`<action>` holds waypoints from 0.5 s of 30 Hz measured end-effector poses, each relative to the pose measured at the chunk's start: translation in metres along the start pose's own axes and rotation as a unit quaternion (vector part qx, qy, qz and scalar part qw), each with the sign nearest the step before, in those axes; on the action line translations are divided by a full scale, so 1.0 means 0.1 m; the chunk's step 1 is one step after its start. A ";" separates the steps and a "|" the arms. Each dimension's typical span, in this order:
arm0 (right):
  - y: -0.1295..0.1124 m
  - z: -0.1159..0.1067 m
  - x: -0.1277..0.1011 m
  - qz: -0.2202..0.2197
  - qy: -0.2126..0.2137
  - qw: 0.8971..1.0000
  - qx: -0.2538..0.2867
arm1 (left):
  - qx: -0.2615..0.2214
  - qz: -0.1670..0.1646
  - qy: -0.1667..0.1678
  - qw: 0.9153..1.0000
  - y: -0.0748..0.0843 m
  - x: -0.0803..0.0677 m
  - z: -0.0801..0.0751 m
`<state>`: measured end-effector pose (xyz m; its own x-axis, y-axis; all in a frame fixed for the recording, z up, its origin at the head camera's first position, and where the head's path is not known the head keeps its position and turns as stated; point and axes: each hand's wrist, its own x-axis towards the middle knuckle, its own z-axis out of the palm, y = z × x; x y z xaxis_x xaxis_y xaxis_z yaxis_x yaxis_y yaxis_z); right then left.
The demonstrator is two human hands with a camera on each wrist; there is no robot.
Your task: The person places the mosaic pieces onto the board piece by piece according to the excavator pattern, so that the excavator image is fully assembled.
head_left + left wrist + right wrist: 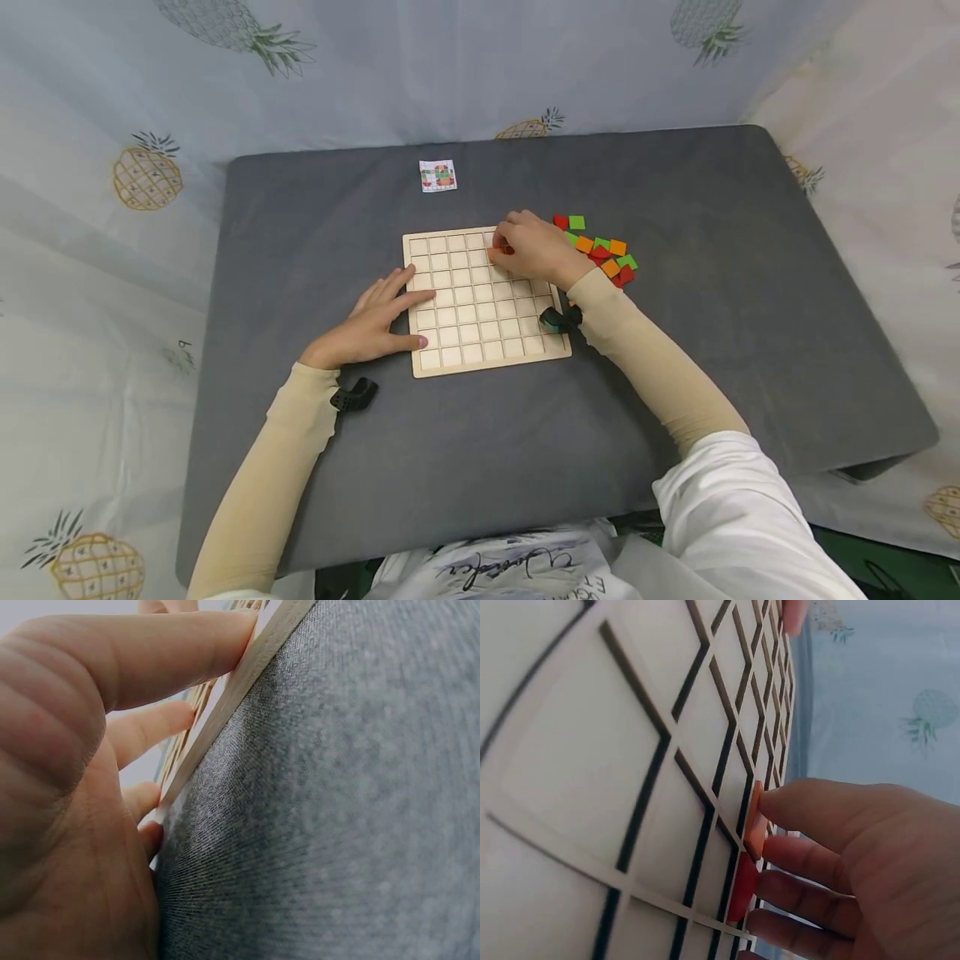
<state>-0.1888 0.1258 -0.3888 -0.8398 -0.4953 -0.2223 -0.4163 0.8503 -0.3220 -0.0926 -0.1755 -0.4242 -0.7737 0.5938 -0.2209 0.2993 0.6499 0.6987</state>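
Observation:
A light wooden board (468,315) with a square grid lies on the table. My left hand (367,323) spreads over its left side, fingertips resting on the edge and thumb near the lower left corner. Over the board's upper right part, my right hand (538,250) pinches a small orange tile (756,829) with thumb and fingers, right at the grid. Beside it a red tile (742,889) sits in a neighbouring square, partly covered by my fingers. Most other squares in view hold bare wood.
Loose red, green and orange tiles (617,247) lie in a group right of the board, partly behind my right wrist. A small card (438,176) with a coloured grid pattern lies beyond the board. The grey table (337,475) backs onto a pineapple-print curtain (450,75).

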 end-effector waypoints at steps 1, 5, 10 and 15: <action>0.02 -0.01 0.00 0.001 -0.005 1.000 0.017 | -0.001 -0.001 0.000 1.000 0.00 0.01 0.00; 0.11 -0.11 -0.01 0.006 -0.017 0.994 0.109 | -0.006 0.001 0.008 1.000 0.00 0.04 -0.03; 0.23 -0.27 -0.21 0.009 -0.003 0.984 0.179 | -0.006 0.009 0.008 1.000 -0.01 0.03 0.00; 0.37 -0.48 -0.50 0.009 0.026 0.985 0.171 | -0.007 0.014 0.012 1.000 0.01 -0.03 0.03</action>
<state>-0.1788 0.1906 -0.3454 -0.8666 -0.4630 -0.1861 -0.2665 0.7447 -0.6119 -0.0888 -0.1751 -0.4248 -0.7779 0.6004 -0.1854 0.3129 0.6260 0.7143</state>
